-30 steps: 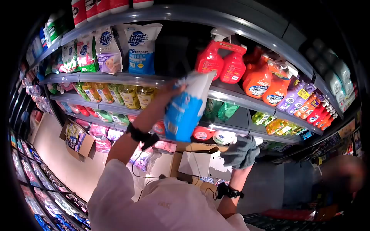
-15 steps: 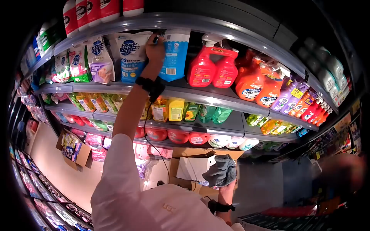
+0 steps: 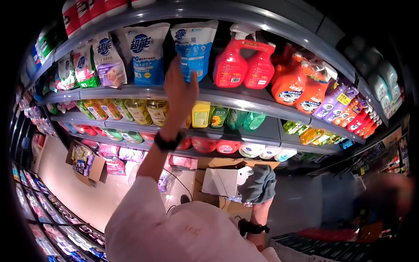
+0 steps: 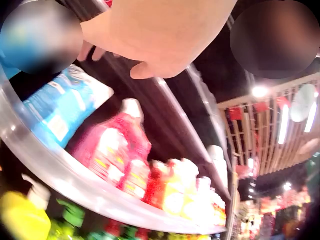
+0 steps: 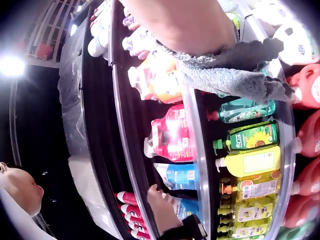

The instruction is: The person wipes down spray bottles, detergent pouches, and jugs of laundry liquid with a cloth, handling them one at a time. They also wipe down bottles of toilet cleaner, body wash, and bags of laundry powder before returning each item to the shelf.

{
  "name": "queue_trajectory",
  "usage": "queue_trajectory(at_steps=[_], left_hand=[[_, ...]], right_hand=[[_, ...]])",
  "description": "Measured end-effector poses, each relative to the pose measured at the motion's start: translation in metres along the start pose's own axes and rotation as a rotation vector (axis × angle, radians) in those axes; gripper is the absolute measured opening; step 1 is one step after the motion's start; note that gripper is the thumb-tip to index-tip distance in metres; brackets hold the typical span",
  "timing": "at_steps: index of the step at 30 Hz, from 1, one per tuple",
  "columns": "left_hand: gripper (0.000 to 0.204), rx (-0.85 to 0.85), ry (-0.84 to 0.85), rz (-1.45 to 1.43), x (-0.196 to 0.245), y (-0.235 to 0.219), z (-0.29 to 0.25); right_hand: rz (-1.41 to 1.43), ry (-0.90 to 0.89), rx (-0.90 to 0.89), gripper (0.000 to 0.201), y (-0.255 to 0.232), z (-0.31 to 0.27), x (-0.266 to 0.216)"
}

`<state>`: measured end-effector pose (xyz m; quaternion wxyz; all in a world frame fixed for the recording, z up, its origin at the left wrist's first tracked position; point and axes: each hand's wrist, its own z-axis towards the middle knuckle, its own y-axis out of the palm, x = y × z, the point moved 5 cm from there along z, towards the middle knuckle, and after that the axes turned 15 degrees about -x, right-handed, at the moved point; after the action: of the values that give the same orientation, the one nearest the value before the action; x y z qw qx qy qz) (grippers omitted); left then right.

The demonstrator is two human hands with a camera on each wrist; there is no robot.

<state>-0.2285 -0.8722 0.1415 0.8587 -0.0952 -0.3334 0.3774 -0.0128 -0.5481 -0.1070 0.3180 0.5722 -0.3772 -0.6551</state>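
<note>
A blue-and-white detergent bag (image 3: pixel 194 52) stands upright on the shelf, beside a similar bag (image 3: pixel 148 54) on its left. In the head view my left hand (image 3: pixel 181 87) is in front of the shelf edge, its fingers extended and holding nothing, overlapping the bag's lower left side. The left wrist view has this hand (image 4: pixel 160 37) above and to the right of the bag (image 4: pixel 62 107). Lower down and to the right, my right hand (image 5: pixel 195 25) holds a grey cloth (image 3: pixel 258 185), which hides its fingers.
Red spray bottles (image 3: pixel 244 63) stand right of the bag, then orange bottles (image 3: pixel 290 87). Dish soap bottles (image 3: pixel 200 114) line the shelf below. An open carton (image 3: pixel 198 179) is on the floor, and a person (image 5: pixel 22 192) shows in the right wrist view.
The left hand carried the blue-and-white bag up onto the shelf, let go of it, and drew back down toward me. The right hand has kept the cloth, shifting only a little.
</note>
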Motion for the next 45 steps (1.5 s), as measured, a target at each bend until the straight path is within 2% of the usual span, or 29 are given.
queue_trajectory(at_steps=[1,2,3,4,5,6,7,9,10,11,13,16,17,19,20,21,24,26,27,28,32,33,34,35,37,38,42,44,45], left_hand=[[0.05,-0.086,0.022,0.035,0.027,-0.004,-0.038],[0.046,-0.254,0.06,-0.021,0.056,-0.004,-0.076],[0.043,-0.418,0.15,-0.193,0.083,-0.006,-0.112],[0.044,-0.602,0.139,-0.408,0.107,-0.002,-0.141],[0.048,-0.676,0.176,-0.326,0.128,-0.003,-0.17],[0.052,-0.784,0.2,-0.386,0.139,0.003,-0.184],[0.056,-0.842,0.186,-0.306,0.142,0.013,-0.203],[0.057,-0.828,0.142,-0.26,0.133,0.028,-0.229],[0.056,-0.785,0.132,-0.074,0.128,0.03,-0.235],[0.048,-0.766,0.092,0.011,0.116,0.031,-0.24],[0.033,-0.723,0.081,0.087,0.082,0.032,-0.254],[0.019,-0.78,0.004,0.16,0.057,0.02,-0.255],[0.019,-0.735,-0.022,0.177,0.052,0.015,-0.256],[0.015,-0.707,-0.039,0.132,0.048,0.01,-0.259],[0.015,-0.661,0.014,0.173,0.053,0.003,-0.255],[0.015,-0.629,-0.015,0.178,0.05,0.0,-0.255],[0.019,-0.861,-0.199,0.195,0.03,0.008,-0.271],[0.021,-0.834,-0.322,0.087,0.012,0.001,-0.275],[0.022,-0.81,-0.352,0.039,0.005,-0.005,-0.276],[0.022,-0.783,-0.363,0.036,-0.002,-0.007,-0.281],[0.015,-0.818,-0.33,0.099,-0.028,-0.012,-0.284],[0.014,-0.85,-0.288,0.135,-0.031,-0.013,-0.281],[0.011,-0.738,-0.245,0.154,-0.028,-0.019,-0.279],[0.011,-0.73,-0.238,0.151,-0.028,-0.02,-0.276],[0.012,-0.78,-0.204,0.1,-0.03,-0.019,-0.273],[0.015,-0.917,-0.166,0.165,-0.035,-0.012,-0.277],[0.027,-0.898,-0.001,0.194,-0.047,-0.013,-0.277],[0.029,-1.178,0.019,0.093,-0.044,-0.015,-0.275],[0.029,-1.172,0.025,0.097,-0.039,-0.023,-0.266]], right_hand=[[0.004,-0.05,0.108,0.042,0.01,0.001,-0.005],[-0.198,-0.125,-0.055,0.042,0.045,0.001,-0.011],[-0.773,-0.148,-0.083,0.041,0.048,0.022,-0.015],[-1.349,-0.14,-0.095,0.042,0.051,0.039,-0.014],[-1.606,-0.401,-0.117,0.046,0.101,0.026,-0.02],[-0.837,-0.363,-0.267,0.048,0.112,0.026,-0.01],[-1.026,-0.393,-0.308,0.049,0.092,0.023,0.006],[0.248,0.122,-0.109,0.051,0.037,0.044,0.06],[0.231,0.164,-0.141,0.049,0.057,0.05,0.075],[0.157,0.26,-0.05,0.046,0.07,0.052,0.084],[0.321,0.197,-0.26,0.045,0.089,0.055,0.108],[0.323,0.334,-0.427,0.044,0.115,0.055,0.135],[0.313,0.373,-0.465,0.044,0.11,0.054,0.149],[0.136,0.449,-0.281,0.044,0.073,0.052,0.18],[0.116,0.485,-0.306,0.044,0.076,0.046,0.182],[0.05,0.544,-0.276,0.049,0.086,0.037,0.182],[-0.152,0.684,-0.177,0.064,0.13,-0.002,0.174],[-0.292,0.749,-0.116,0.075,0.14,-0.024,0.182],[-0.363,0.488,-0.287,0.062,0.109,-0.012,0.207],[-0.379,0.497,-0.31,0.062,0.097,-0.014,0.208],[-1.333,0.266,-1.131,0.083,0.103,-0.016,0.216],[-1.405,0.238,-1.211,0.079,0.107,-0.018,0.221],[-1.423,0.24,-1.221,0.075,0.11,-0.016,0.227],[-1.416,0.261,-1.201,0.071,0.112,-0.013,0.232],[-1.357,0.321,-1.102,0.063,0.119,-0.006,0.24],[-1.325,0.346,-1.053,0.059,0.122,-0.002,0.243],[-1.23,0.387,-0.891,0.043,0.128,0.008,0.256],[-1.171,0.392,-0.808,0.036,0.129,0.012,0.258],[-1.134,0.391,-0.766,0.032,0.129,0.014,0.259]])
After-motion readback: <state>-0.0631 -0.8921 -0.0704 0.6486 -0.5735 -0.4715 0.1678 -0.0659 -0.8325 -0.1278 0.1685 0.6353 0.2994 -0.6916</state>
